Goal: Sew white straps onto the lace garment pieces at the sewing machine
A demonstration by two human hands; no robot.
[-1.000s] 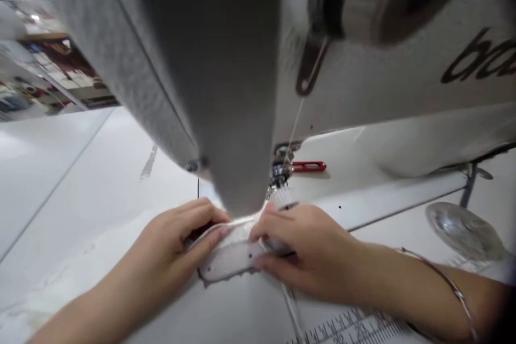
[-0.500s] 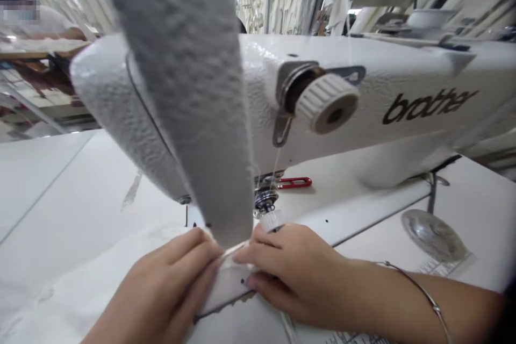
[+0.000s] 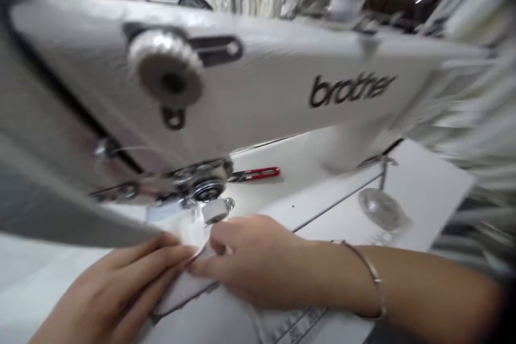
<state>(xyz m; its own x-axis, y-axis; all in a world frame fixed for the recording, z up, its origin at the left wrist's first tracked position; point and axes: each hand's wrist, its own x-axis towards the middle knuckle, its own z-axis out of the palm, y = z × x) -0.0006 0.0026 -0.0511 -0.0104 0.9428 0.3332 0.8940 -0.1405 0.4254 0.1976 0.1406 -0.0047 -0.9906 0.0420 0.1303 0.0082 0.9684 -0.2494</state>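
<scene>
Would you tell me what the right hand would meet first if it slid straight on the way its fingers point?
The right hand points left, its fingers on the white fabric piece. Going on, it would probably meet the left hand fingertips first, which already almost touch it; blur hides any gap.
</scene>
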